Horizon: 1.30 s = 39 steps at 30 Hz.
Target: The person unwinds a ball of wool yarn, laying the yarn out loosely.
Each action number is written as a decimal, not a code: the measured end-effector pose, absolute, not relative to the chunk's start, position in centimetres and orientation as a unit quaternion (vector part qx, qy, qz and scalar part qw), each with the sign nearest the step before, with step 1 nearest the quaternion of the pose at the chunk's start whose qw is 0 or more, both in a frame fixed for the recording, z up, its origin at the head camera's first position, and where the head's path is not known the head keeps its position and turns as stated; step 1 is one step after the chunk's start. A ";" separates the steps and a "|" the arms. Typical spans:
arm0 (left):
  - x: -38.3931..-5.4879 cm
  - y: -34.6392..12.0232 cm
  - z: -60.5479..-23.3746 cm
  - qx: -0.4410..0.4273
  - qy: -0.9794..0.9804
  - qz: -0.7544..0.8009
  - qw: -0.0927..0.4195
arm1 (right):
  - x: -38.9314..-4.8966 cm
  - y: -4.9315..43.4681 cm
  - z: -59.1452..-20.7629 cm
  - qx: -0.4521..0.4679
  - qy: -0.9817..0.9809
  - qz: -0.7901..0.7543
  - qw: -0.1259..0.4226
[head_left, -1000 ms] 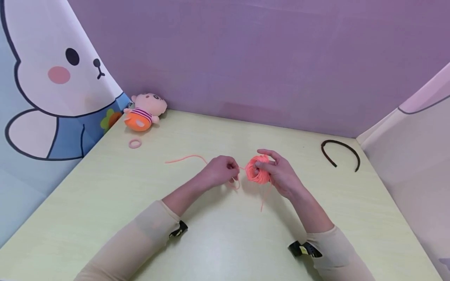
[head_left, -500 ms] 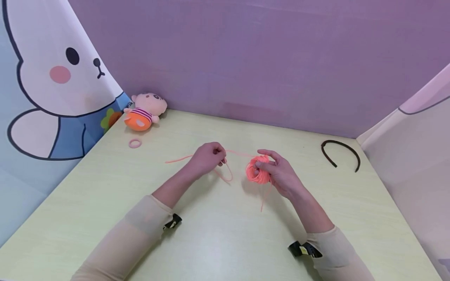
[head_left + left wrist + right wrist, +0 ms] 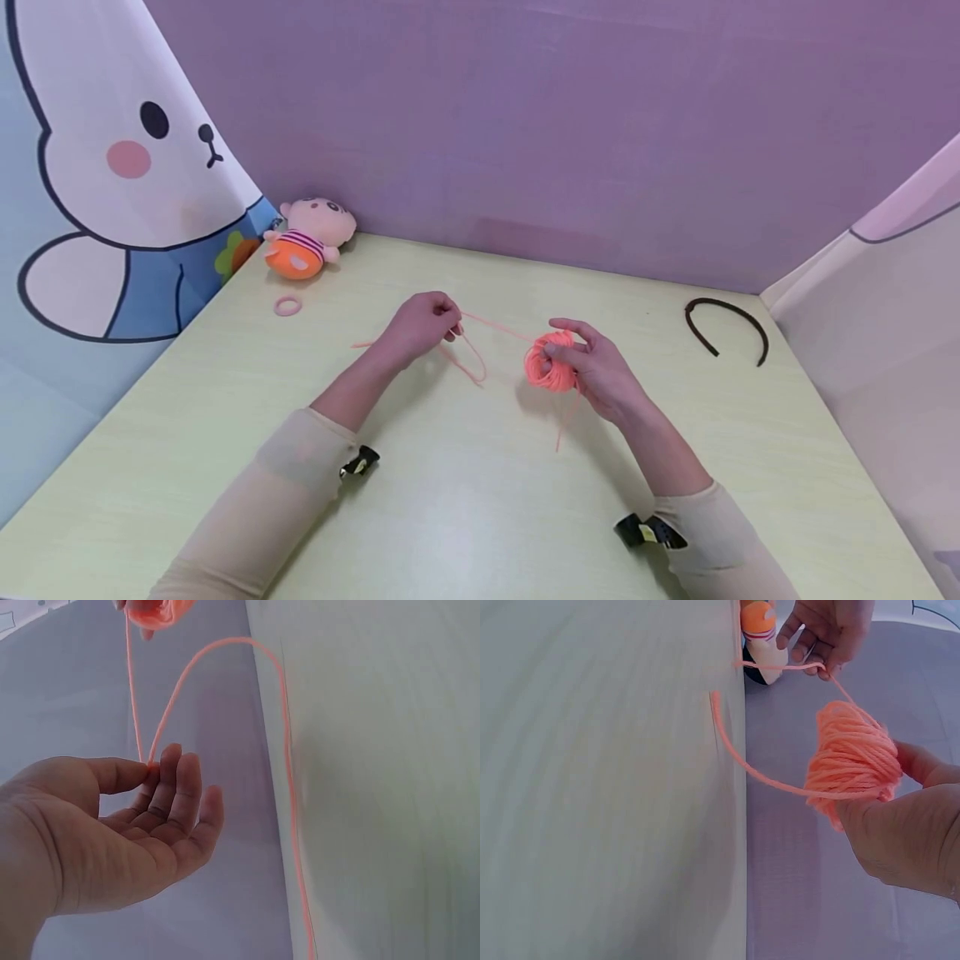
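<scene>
Head view: a rabbit-printed cloth (image 3: 172, 167) is hanging along the left edge of the counter (image 3: 480, 517), the rabbit's head being cut off at the top. At the far left corner a plush doll (image 3: 306, 242) is resting, with a pink ring (image 3: 288, 314) lying just in front. A black device (image 3: 362, 460) is sitting at the left cuff, its pale mark looking too small to read. The left hand (image 3: 423, 325) is pinching a coral strand (image 3: 289, 754) between thumb and forefinger, its other fingers curling loosely; the left forearm is hiding part of the trailing length. A stretched length is running right to the yarn bundle (image 3: 553, 380), which is hovering above the middle of the counter; the left wrist view is cutting most of it off. The right hand (image 3: 600, 375) is holding this bundle in its grip, the thumb covering part of it, and a short tail is dangling below. At the right cuff, a second black device (image 3: 648, 532) is carrying a small label, illegible at this size. A black curved band (image 3: 720, 302) is lying near the far right corner.
</scene>
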<state>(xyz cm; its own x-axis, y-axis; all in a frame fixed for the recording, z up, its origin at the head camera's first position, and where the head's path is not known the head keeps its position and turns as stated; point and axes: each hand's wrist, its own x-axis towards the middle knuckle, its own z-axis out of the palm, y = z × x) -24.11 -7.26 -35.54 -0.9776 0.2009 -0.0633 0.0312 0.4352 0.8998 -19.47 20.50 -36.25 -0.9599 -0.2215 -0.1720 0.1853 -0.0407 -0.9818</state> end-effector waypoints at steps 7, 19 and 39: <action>-24.6 -8.1 -35.6 0.052 0.840 0.533 0.084 | -19.6 20.5 -36.3 -0.015 0.676 -0.723 0.141; -25.8 -10.6 -35.6 0.022 0.825 0.560 0.080 | -19.4 20.5 -36.3 -0.022 0.680 -0.719 0.140; -27.3 -15.0 -36.1 -0.051 0.823 0.564 0.045 | -19.5 20.5 -36.3 -0.018 0.679 -0.720 0.142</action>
<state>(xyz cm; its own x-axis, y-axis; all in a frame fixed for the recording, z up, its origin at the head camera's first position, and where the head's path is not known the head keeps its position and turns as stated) -27.32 -14.97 -36.05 -0.9908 -0.0327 -0.1314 -0.1343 0.3598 0.9233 -19.50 20.51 -36.28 -0.9589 -0.2294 -0.1670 0.1803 -0.0384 -0.9829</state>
